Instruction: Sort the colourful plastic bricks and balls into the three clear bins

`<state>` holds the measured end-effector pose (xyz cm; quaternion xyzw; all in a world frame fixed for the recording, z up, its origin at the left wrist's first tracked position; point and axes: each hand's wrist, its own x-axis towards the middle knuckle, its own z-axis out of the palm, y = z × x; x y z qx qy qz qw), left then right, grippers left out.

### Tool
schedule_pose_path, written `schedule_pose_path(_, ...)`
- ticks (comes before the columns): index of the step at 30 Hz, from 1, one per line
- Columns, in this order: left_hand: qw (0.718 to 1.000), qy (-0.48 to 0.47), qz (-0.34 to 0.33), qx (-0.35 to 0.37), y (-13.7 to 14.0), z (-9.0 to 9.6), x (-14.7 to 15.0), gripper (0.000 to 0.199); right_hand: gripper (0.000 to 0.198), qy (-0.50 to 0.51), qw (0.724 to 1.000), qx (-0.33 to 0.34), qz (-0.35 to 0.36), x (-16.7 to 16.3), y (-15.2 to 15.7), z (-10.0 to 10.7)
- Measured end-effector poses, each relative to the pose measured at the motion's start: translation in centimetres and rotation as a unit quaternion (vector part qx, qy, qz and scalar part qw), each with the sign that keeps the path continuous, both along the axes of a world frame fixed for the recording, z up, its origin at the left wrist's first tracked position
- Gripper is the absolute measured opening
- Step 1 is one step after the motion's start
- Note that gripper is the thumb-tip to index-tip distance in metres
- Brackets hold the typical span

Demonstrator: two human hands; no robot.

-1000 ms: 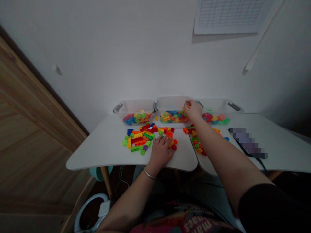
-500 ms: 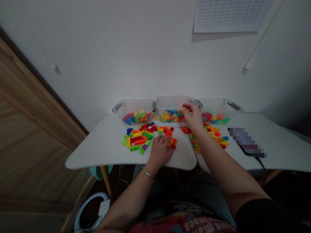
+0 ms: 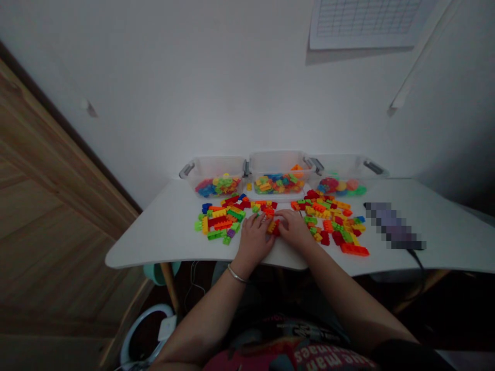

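Note:
My left hand lies on the white table with its fingers spread, their tips over a few bricks. Facing it, my right hand has its index finger and thumb apart. Between my hands sit yellow and red toy building bricks, partly covered by fingers. An orange-red brick lies just beyond my fingertips. To the left spreads a pile of mixed bricks, and to the right another brick pile. Whether my right fingertips touch a brick is hard to see.
Along the wall stand three clear bins: a left bin, a middle bin and a right bin, each holding colourful pieces. A phone with a cable lies at right. A gridded paper hangs above.
My right hand has come back from the middle bin to the bricks by my left hand. An orange brick now shows at that bin's right side. My left hand has stayed in place.

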<state>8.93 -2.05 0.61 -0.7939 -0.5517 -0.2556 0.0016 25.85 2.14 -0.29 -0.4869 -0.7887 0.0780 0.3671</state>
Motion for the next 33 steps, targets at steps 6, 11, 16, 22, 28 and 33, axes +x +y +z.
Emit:
schedule_pose_path(6, 1.0, -0.007, 0.004, 0.004, 0.0, -0.1, 0.0, 0.049, 0.031, -0.02, 0.998, -0.049, -0.028, 0.5, 0.0, -0.2)
schedule_pose_path(11, 1.0, -0.005, 0.005, -0.007, 0.0, 0.0, 0.1, 0.049, 0.029, -0.026, 0.997, -0.062, -0.028, 0.3, 0.0, -0.2)
schedule_pose_path(16, 1.0, -0.008, 0.005, -0.01, -0.1, 0.2, 0.1, 0.048, 0.026, -0.032, 0.996, -0.059, -0.066, 0.2, -0.3, 0.1)
schedule_pose_path(22, 1.0, -0.009, 0.006, -0.011, 0.0, 0.1, 0.1, 0.047, 0.023, -0.033, 0.993, -0.05, -0.104, 0.0, -0.5, 0.4)
schedule_pose_path(28, 1.0, -0.011, 0.005, -0.003, -0.1, 0.0, 0.1, 0.046, 0.015, 0.0, 0.992, -0.031, -0.119, 0.1, -0.6, 0.3)
schedule_pose_path(33, 1.0, -0.016, -0.002, -0.002, -0.1, 0.2, -0.1, 0.047, 0.016, 0.089, 0.988, 0.005, -0.124, 0.2, 0.3, 1.2)
